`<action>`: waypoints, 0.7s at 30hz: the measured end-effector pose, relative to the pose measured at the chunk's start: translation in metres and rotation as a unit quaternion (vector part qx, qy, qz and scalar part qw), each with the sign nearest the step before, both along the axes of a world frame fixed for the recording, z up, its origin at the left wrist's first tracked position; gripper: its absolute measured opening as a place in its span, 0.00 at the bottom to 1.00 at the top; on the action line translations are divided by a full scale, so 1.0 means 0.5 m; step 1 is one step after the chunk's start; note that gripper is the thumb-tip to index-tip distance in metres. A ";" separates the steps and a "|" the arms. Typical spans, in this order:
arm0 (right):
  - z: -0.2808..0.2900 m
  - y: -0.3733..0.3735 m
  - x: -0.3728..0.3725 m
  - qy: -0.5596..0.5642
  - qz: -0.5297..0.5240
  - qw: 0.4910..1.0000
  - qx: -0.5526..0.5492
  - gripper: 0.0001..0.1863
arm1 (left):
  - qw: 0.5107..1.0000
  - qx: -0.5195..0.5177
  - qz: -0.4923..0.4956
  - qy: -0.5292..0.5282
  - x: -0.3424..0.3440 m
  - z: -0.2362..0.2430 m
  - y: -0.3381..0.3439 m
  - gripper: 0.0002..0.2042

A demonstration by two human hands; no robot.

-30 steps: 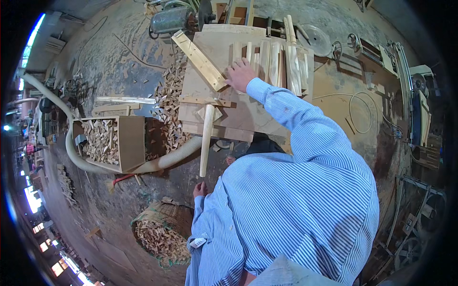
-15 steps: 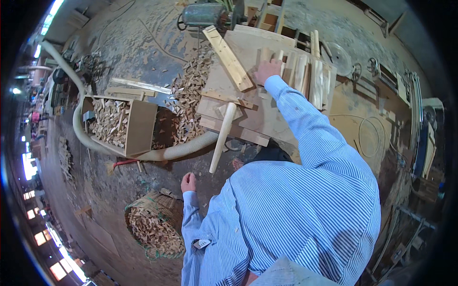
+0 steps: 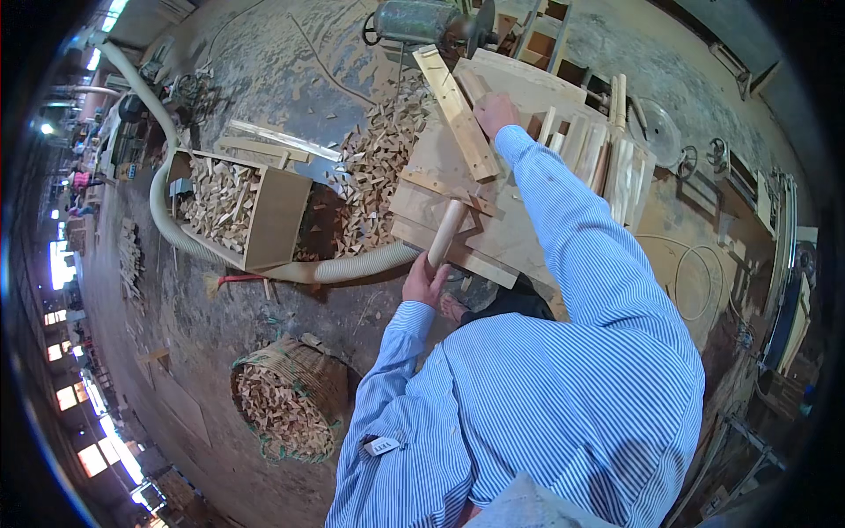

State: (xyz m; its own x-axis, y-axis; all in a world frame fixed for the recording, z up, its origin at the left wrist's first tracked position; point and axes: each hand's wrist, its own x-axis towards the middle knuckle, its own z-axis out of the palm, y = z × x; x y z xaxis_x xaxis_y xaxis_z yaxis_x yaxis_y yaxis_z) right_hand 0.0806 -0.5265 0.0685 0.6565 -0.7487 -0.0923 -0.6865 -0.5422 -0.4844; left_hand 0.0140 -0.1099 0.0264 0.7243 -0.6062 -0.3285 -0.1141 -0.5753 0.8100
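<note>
Basket (image 3: 327, 384): on the floor beside the left sleeve, filled with wood offcuts (image 3: 277, 400).
Left hand (image 3: 425, 282): curled round the near end of the tapered bar.
Tapered bar (image 3: 449, 227): juts past the near edge of the worktable (image 3: 521, 216).
Plank (image 3: 455, 110): slants across the worktable.
Right hand (image 3: 496, 113): closed on a wooden piece (image 3: 473, 85) beside the plank.
Motor (image 3: 412, 23): beyond the plank.

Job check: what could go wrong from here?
The pale, round wooden rod in the left hand might slip and fall near what looks like a bare foot. The right hand, at a brownish wooden block, might nudge the long, yellowish wooden board beside it. The scattered tan, triangular wood offcuts could slide underfoot.
</note>
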 end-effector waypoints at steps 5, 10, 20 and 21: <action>-0.034 -0.030 0.084 -0.070 -0.005 0.995 -0.069 0.20 | 0.986 0.145 -0.056 -0.059 0.003 0.017 -0.016 0.29; -0.048 0.033 0.135 -0.031 0.142 0.985 -0.096 0.19 | 0.984 0.154 -0.056 -0.066 0.007 0.028 -0.019 0.25; -0.091 -0.011 0.054 -0.121 -0.072 0.988 -0.067 0.16 | 0.983 0.147 -0.088 -0.062 0.031 0.032 -0.036 0.26; -0.097 -0.025 0.047 -0.126 -0.064 0.987 -0.072 0.16 | 0.976 0.190 -0.098 -0.039 0.035 0.033 -0.044 0.26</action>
